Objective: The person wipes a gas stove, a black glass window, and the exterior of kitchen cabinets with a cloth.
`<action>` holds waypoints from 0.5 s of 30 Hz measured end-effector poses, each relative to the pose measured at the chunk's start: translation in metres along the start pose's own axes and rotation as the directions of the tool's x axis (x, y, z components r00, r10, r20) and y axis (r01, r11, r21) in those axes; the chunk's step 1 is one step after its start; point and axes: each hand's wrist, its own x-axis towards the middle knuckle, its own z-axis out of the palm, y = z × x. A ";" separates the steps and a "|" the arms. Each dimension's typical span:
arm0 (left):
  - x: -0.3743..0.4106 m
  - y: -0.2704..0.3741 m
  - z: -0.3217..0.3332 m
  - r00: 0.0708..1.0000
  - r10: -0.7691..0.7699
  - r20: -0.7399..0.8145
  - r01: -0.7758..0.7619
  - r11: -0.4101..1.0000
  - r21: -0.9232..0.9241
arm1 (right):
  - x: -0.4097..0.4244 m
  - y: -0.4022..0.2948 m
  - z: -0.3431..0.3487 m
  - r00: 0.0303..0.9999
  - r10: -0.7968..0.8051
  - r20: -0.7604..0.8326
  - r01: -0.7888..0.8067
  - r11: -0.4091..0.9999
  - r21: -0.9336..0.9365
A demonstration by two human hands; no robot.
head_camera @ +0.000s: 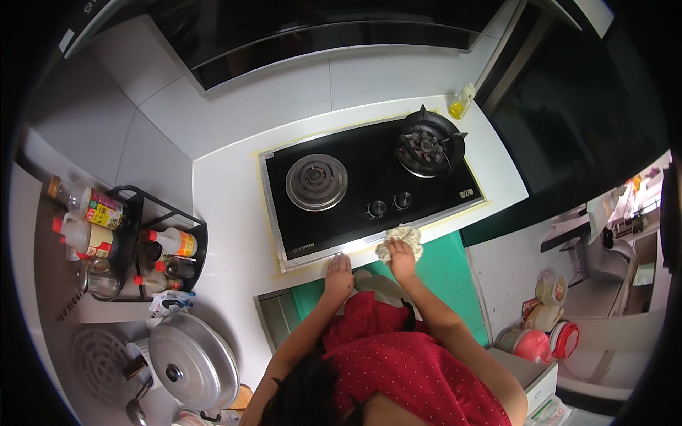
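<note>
My right hand (400, 258) presses a crumpled, pale patterned cloth (413, 234) onto the front rim of a built-in gas hob. My left hand (339, 278) lies flat on the white countertop's (229, 223) front edge, just below the hob, and holds nothing. The black glass hob (354, 160) has a steel frame with yellowish lines around it. On its left sits a burner without a pan support (316, 181); the right burner (426, 145) carries a black pan support. Two control knobs (379, 206) stand near the front, close to the cloth.
A black rack (160, 205) with several sauce bottles (104, 207) stands at the left. Nearer me is a large lidded metal pot (192, 362). A bottle of yellow liquid (458, 106) stands at the back right corner. The range hood (330, 37) overhangs the hob's back.
</note>
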 end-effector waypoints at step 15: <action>-0.003 -0.007 0.003 0.997 0.078 0.026 -0.080 0.994 0.077 | -0.008 0.015 -0.013 0.986 -0.166 -0.006 0.166 0.980 0.106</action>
